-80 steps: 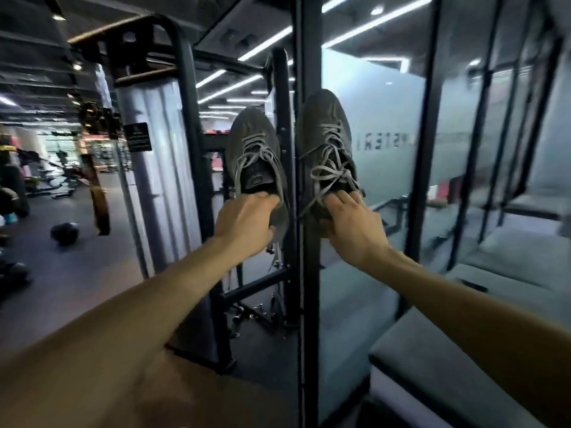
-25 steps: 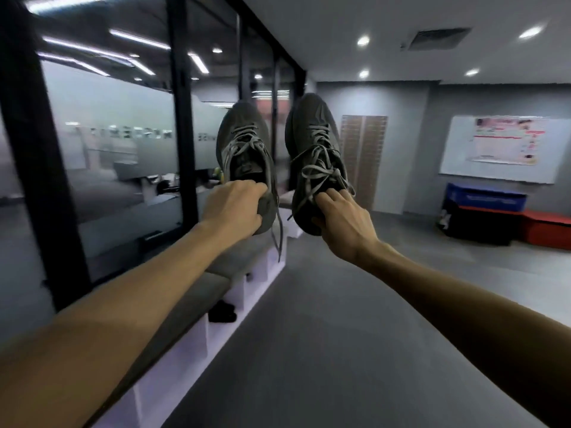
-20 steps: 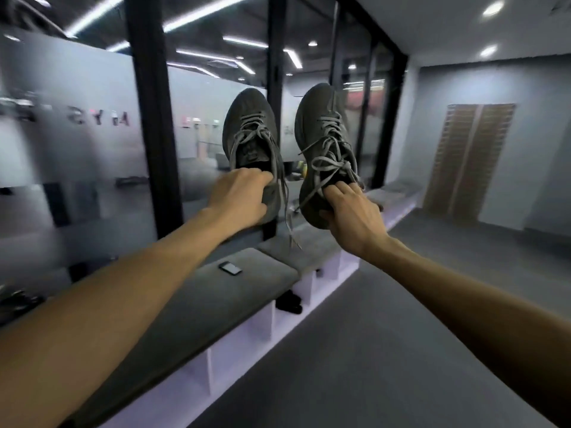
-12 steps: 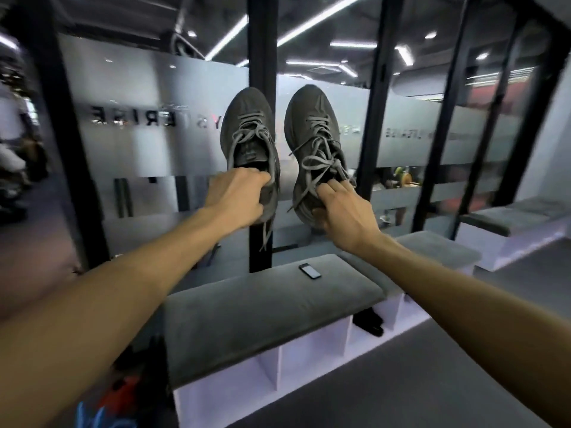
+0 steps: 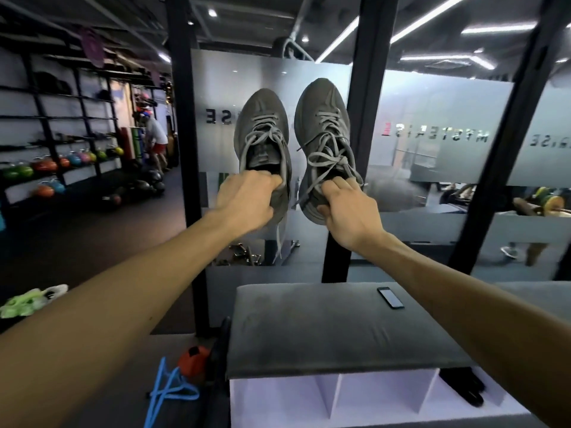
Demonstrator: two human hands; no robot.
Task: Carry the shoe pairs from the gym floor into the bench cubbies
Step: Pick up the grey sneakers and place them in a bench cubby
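I hold a pair of grey laced sneakers out in front of me, toes pointing up. My left hand (image 5: 247, 201) grips the left sneaker (image 5: 262, 125) at its heel opening. My right hand (image 5: 346, 208) grips the right sneaker (image 5: 321, 118) at the heel, fingers inside the collar. Below them stands the bench (image 5: 324, 332) with a grey cushion on top and white cubbies (image 5: 312, 396) underneath; the visible cubby fronts look empty. A dark shoe (image 5: 463, 386) lies in a cubby at the right.
A phone (image 5: 390, 297) lies on the cushion. Black posts and frosted glass stand behind the bench. Left of the bench lie an orange ball (image 5: 193, 361) and blue cord (image 5: 168, 393). Neon shoes (image 5: 29, 299) sit on the gym floor at left; a person stands by the ball racks.
My view has swung left and come closer to the bench's left end, which now lies straight below the sneakers. Both hands keep the same grip on the shoes.
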